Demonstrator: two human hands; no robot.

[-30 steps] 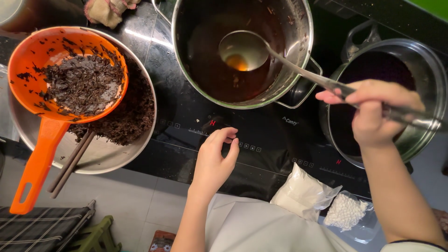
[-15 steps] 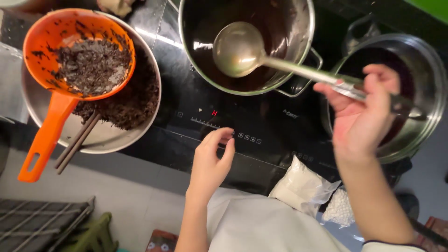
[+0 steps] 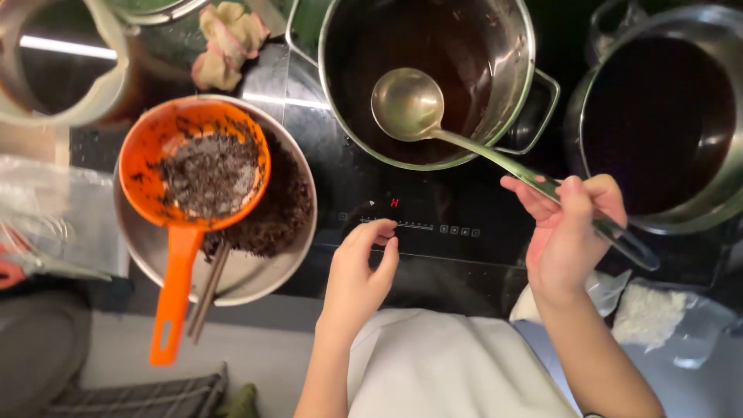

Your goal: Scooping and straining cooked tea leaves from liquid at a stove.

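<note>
Black glass of an induction cooktop [image 3: 433,255] fills my view from above, crowded with steel vessels. My right hand [image 3: 569,232] is wrapped around the long handle of a metal ladle [image 3: 408,104], fingers and thumb pinching it near the far end, and the ladle's bowl hangs over the tall steel pot [image 3: 511,101] that holds dark liquid; I cannot tell whether the bowl touches the surface. My left hand [image 3: 360,271] holds nothing, its fingers loosely curled, fingertips right at the cooktop's control strip beside a small red light. I judge the ladle rigid and smooth, light when empty, and gripped this far from the bowl it would tip easily once filled; a hold nearer mid-handle would steady it. To the left, an orange strainer [image 3: 193,182] heaped with dark wet leaves rests on a wide steel bowl [image 3: 255,275]. A second pot [image 3: 696,209] sits at the right.
</note>
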